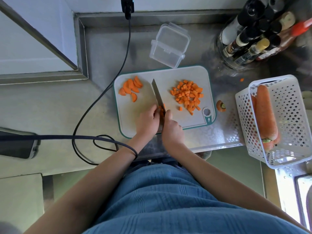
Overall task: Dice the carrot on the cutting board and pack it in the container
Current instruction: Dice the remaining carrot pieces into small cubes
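A white cutting board (168,76) with a teal rim lies on the steel counter. A pile of diced carrot (187,94) sits on its right half, and several half-round carrot slices (130,88) lie at its left. My right hand (172,129) grips the handle of a knife (157,93), its blade pointing away over the board. My left hand (148,120) holds a small carrot piece (162,109) against the blade with curled fingers. The clear plastic container (169,45) stands open behind the board.
A white perforated basket (293,115) with whole carrots (265,114) stands at the right. A cut carrot top (220,106) lies beside the board. Sauce bottles (253,38) cluster at the back right. A black cable (104,88) loops across the counter at the left.
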`<state>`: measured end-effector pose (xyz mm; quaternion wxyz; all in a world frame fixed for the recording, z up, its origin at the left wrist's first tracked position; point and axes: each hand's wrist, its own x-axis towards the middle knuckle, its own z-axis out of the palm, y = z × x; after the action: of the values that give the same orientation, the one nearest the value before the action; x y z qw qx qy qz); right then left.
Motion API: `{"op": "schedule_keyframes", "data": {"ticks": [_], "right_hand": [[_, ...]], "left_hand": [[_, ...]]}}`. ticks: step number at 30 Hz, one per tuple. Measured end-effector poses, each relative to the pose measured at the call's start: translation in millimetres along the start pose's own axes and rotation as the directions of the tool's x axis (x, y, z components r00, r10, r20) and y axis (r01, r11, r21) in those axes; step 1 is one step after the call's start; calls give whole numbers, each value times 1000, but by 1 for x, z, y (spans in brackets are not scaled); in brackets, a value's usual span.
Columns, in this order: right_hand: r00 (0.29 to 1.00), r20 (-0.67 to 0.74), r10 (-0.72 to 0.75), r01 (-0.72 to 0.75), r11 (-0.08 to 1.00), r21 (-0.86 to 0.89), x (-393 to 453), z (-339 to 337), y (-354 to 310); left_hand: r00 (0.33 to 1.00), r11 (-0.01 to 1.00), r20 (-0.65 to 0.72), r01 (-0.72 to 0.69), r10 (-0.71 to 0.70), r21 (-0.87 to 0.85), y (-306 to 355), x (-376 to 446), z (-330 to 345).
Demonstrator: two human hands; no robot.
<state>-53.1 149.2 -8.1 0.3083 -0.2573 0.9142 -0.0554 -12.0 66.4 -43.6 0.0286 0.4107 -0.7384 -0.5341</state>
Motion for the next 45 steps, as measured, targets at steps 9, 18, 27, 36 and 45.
{"op": "schedule_keyframes", "data": {"ticks": [9, 18, 27, 36, 45], "right_hand": [[995, -76, -59, 79, 955, 286, -4, -29, 11], [984, -168, 55, 35, 872, 488, -2, -53, 40], [975, -151, 163, -59, 844, 534, -11, -59, 60], [982, -143, 127, -40, 867, 496, -14, -52, 56], [997, -71, 27, -5, 954, 301, -7, -37, 42]], "left_hand": [[998, 993, -7, -60, 61, 98, -3, 0, 0], [926, 888, 30, -371, 377, 271, 0, -1, -25], [412, 212, 696, -909, 589, 359, 1, 60, -25], [530, 368, 504, -845, 682, 389, -6, 56, -25], [850, 756, 265, -527, 456, 388, -21, 10, -16]]}}
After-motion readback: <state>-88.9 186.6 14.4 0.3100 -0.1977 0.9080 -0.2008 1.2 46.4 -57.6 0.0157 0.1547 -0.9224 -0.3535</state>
